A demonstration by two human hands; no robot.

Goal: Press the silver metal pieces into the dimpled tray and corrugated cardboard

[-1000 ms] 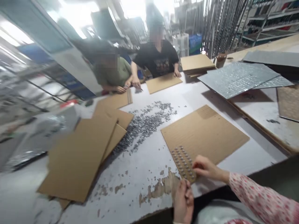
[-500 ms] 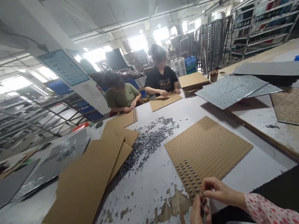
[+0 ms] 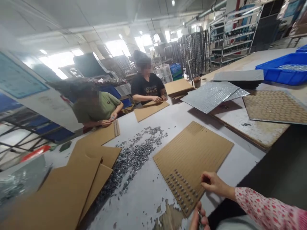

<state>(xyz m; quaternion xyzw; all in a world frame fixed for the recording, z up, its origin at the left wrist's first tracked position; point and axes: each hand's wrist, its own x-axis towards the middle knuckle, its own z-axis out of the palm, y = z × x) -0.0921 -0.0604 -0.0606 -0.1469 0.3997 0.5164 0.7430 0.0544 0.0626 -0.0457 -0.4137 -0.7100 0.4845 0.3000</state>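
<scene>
A grooved cardboard sheet (image 3: 192, 150) lies on the white table, with rows of small grey oval pieces (image 3: 183, 191) along its lower left part. Over the sheet's right edge is my right hand (image 3: 213, 183), its thumb and fingers pinched together; whatever is between the fingertips is too small to make out. Below the sheet's bottom corner, my left hand (image 3: 200, 220) is curled around several small metal pieces and is cut off by the frame's lower edge. A large pile of the same shiny pieces (image 3: 134, 156) lies left of the sheet.
Stacked cardboard sheets (image 3: 59, 188) cover the table's left side. Across it sit a person in green (image 3: 98, 108) and a person in black (image 3: 148, 86), both handling cardboard. At the right are silvery sheets (image 3: 211, 95), a patterned panel (image 3: 275, 105) and a blue tray (image 3: 283, 72).
My right hand has moved away from my left hand, up over the sheet's right edge. The view has turned right, bringing the blue tray into sight.
</scene>
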